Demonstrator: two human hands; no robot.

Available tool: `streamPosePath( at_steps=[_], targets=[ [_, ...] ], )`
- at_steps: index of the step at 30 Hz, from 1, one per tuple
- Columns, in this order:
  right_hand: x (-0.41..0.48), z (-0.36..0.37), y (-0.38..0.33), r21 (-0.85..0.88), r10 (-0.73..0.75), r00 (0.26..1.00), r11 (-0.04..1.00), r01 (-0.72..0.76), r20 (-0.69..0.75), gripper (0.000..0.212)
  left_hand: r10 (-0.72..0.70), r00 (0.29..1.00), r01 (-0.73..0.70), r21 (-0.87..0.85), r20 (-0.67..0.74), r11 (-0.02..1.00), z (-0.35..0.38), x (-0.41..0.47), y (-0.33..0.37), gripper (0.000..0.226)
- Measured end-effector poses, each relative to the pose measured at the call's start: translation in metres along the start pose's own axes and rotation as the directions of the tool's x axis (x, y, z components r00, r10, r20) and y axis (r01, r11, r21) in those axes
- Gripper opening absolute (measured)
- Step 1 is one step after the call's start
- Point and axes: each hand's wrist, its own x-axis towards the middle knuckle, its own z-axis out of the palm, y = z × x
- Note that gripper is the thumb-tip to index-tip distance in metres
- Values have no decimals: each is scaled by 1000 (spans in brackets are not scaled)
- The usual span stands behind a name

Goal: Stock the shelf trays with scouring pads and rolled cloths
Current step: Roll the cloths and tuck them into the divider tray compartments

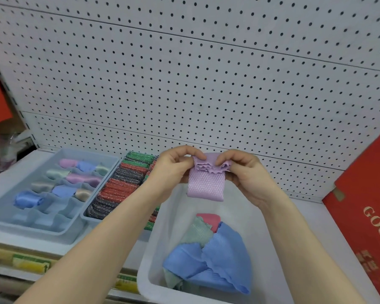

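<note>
Both hands up over white bin (150, 255), purple cloth (206, 186) between them. Left hand (176, 166), right hand (242, 171): fingers pinching bunched top edge, one each side. Folded strip hangs below, long axis vertical, free end pointing down at bin. Divided tray (53, 234) off to left, left hand nearer; rolling likely next.

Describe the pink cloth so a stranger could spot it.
Find the white bin on the shelf. The pink cloth lies at the back of its pile, partly under a green cloth. Only it is pink; neighbours are blue or green.
</note>
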Motion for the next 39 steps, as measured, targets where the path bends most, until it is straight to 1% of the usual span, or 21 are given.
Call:
streamPosePath(
  at_steps=[2,4,6,8,9,10,11,12,14,17,20,21,23,25,27,29,32,33,35,37,39],
  targets=[
    [-1,2,-2,-94,-63,998,993,66,31,57,27,999,-27,5,-32,1000,-1,1,0,37],
    [-1,4,-4,-170,-98,995,980,102,36,55,51,998,-51,3,-48,999,-1,1,1,38],
    [-1,5,-6,-153,-99,995,983,100,14,53,80,995,-80,3,-55,997,-2,2,0,38],
    [0,6,-9,9,-31,999,999,32,-31,45,110,992,-109,18,-57,994,-4,3,0,39],
    [1,6,-10,95,28,999,995,-25,-36,37,123,991,-121,31,-60,992,-5,4,0,40],
    [2,7,-11,142,82,996,987,-78,-23,28,133,989,-130,47,-62,990,-6,5,0,40],
    [2,7,-11,128,123,992,984,-121,-10,28,140,988,-136,67,-65,988,-7,6,-1,41],
    [2,7,-9,72,152,988,986,-152,13,33,147,987,-141,87,-67,986,-7,6,-1,42],
    [2,9,-5,-38,171,984,985,-169,48,29,151,986,-142,118,-72,983,-8,7,-3,43],
    [4,11,-1,-43,166,986,985,-165,4,25,126,987,-116,107,-98,988,-7,8,-3,40],
    [6,12,2,-54,127,989,990,-131,-79,22,14,996,-11,25,-86,1000,-7,7,-3,19],
    [7,13,3,-65,115,988,990,-122,-102,21,-23,998,25,31,-62,999,-7,7,-5,18],
    [8,15,5,-94,97,987,989,-110,-129,19,-62,998,62,51,-17,997,-10,8,-10,32],
    [7,15,6,-108,115,988,986,-126,-106,20,-66,998,67,45,-23,997,-12,9,-14,39],
    [6,14,6,-104,156,987,982,-160,-44,26,-55,997,57,48,-49,997,-15,9,-18,44],
    [5,13,8,-101,165,986,981,-165,-11,27,-55,997,59,78,-56,995,-17,8,-20,47],
    [6,9,11,-70,128,992,989,-129,-22,24,-67,997,70,84,-40,994,-16,4,-21,30],
    [7,9,12,-60,123,992,991,-124,-15,25,-69,996,72,66,-50,995,-15,2,-20,24],
    [10,11,15,-59,111,994,992,-110,6,27,-90,993,90,-9,-81,996,-16,0,-21,19],
    [15,13,21,-93,76,997,993,-75,4,36,-168,980,147,-176,-111,973,-18,-2,-21,20],
    [19,19,27,-183,18,1000,983,-17,1,51,-243,965,196,-352,-95,915,-25,-5,-22,22]
  ],
)
